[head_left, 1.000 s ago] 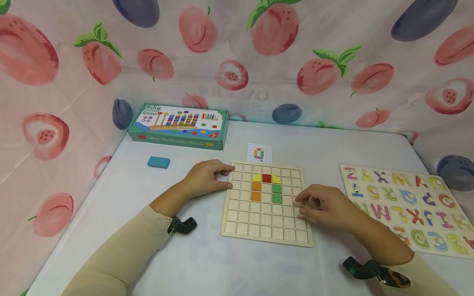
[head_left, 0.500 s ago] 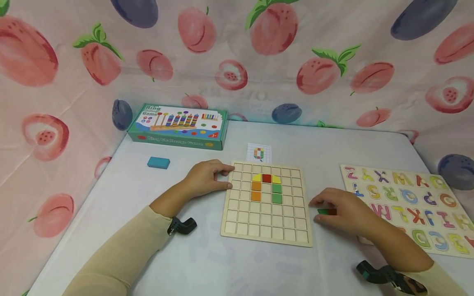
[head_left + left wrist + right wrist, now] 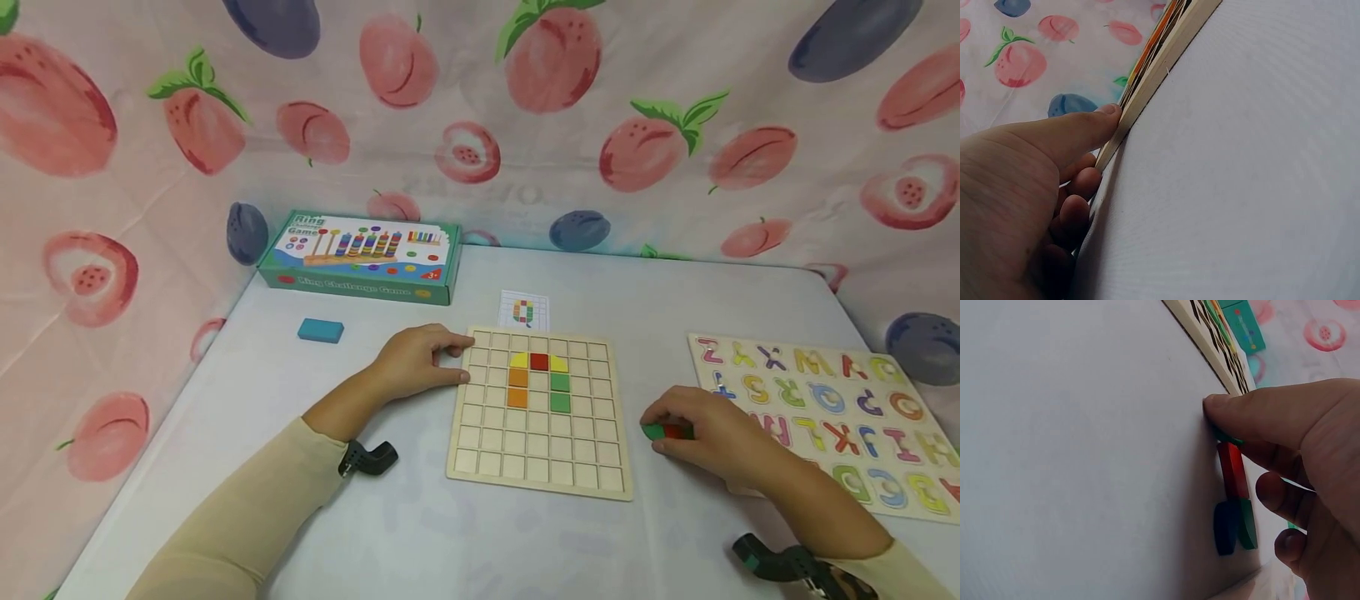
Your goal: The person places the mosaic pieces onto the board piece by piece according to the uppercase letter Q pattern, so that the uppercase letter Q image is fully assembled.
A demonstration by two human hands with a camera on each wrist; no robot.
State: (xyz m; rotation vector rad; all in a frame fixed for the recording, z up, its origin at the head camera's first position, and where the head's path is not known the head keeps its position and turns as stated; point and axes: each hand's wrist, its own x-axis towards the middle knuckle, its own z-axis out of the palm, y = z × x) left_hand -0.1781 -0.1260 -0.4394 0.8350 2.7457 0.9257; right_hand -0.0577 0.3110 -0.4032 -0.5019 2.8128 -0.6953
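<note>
My left hand (image 3: pixel 412 360) touches the left edge of a wooden grid board (image 3: pixel 517 462) with thumb and index fingertip. In the left wrist view, the thumb (image 3: pixel 1094 127) lies against the board's side. Set in the grid are a red square (image 3: pixel 539 362), yellow corner pieces (image 3: pixel 558 364), orange squares (image 3: pixel 517 377) and green squares (image 3: pixel 560 402). Right of the board, my right hand (image 3: pixel 712 433) pinches a green piece (image 3: pixel 653 432) with a rounded edge, low at the tabletop. Beside it, in the right wrist view, lie a red block (image 3: pixel 1233 470), a blue piece (image 3: pixel 1225 528) and another green piece (image 3: pixel 1247 524).
A small pattern card (image 3: pixel 524 311) lies behind the board. At the back left are a green Ring Challenge Game box (image 3: pixel 360 258) and a blue block (image 3: pixel 321 331). An alphabet puzzle board (image 3: pixel 817 400) lies on the right, partly under the right forearm.
My right hand has moved right, from the board's right edge to the loose pieces, where thumb and index finger have come together on a green one. The left hand stays at the board.
</note>
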